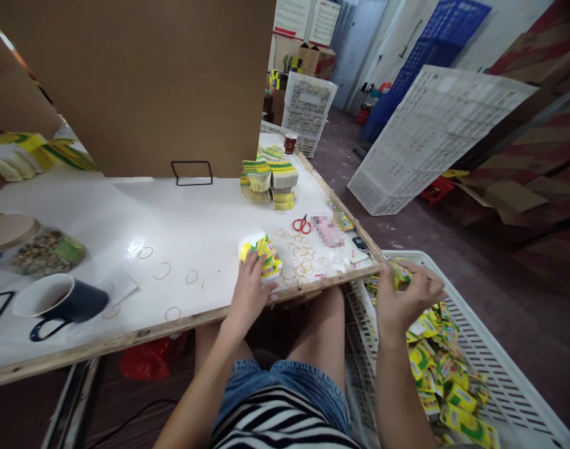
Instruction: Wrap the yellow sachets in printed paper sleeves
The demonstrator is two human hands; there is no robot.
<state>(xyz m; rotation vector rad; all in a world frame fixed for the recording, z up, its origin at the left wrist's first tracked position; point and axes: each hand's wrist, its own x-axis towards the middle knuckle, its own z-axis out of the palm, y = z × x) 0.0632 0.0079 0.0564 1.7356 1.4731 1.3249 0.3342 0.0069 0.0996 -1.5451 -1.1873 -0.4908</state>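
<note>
Pressing packet stack [261,254], left hand [248,293], right hand [404,299] half-hiding packets [400,274]

1. The left hand [249,293] and the right hand [403,298] are both bare: no gloves, rings or watch show.
2. Both forearms are uncovered, with no sleeve reaching into view.
3. Below the edge of the white table [182,231], blue denim shorts [285,390] with a frayed, light-washed hem cover the upper thighs; the legs beyond are bare.
4. Nearest the camera, below the shorts, lies a top [280,427] with black and white horizontal stripes.
</note>
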